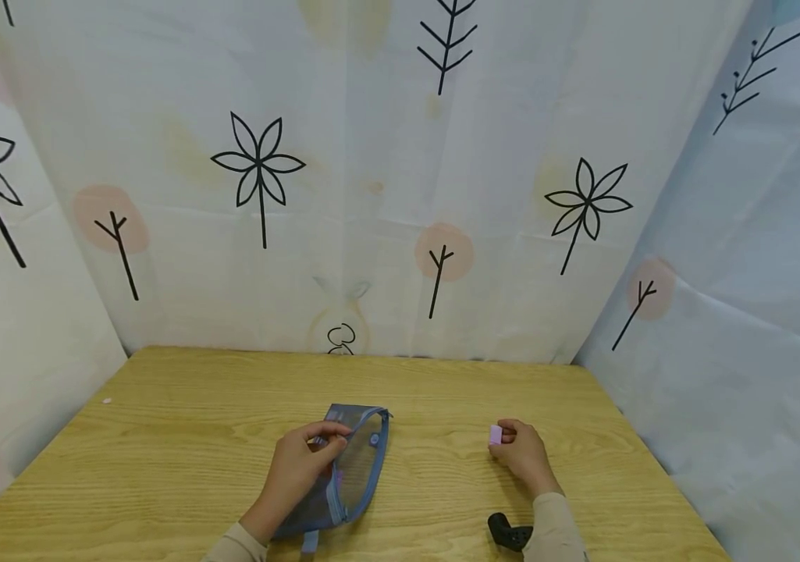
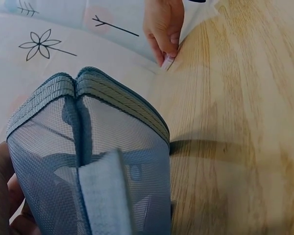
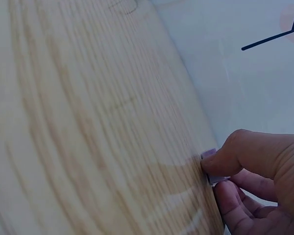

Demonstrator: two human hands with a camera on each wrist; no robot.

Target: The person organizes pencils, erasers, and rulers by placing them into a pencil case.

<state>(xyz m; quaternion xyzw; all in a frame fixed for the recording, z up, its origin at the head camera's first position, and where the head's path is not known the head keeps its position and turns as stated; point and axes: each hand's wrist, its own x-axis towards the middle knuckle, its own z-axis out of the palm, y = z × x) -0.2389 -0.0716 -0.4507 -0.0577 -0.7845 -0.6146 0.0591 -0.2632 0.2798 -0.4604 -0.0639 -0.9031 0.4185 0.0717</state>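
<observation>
A blue-grey mesh zipper pouch (image 1: 364, 460) lies on the wooden table with its zipped mouth spread open to the right. My left hand (image 1: 304, 460) pinches the near-left edge of that mouth between thumb and fingers. Through the mesh in the left wrist view, a small purplish shape (image 2: 146, 208) shows inside, partly hidden. Off to the right of the pouch, my right hand (image 1: 524, 453) pinches a small pale-purple block (image 1: 496, 435) between thumb and fingertips, close over the tabletop. The right wrist view shows the block (image 3: 209, 154) partly covered by the thumb.
The wooden table (image 1: 231, 390) runs back to a pale patterned cloth (image 1: 343, 195), which also hangs at both sides. A tiny pinkish scrap (image 1: 107, 400) lies at the table's far left. A black device (image 1: 508, 533) sits beside the right sleeve.
</observation>
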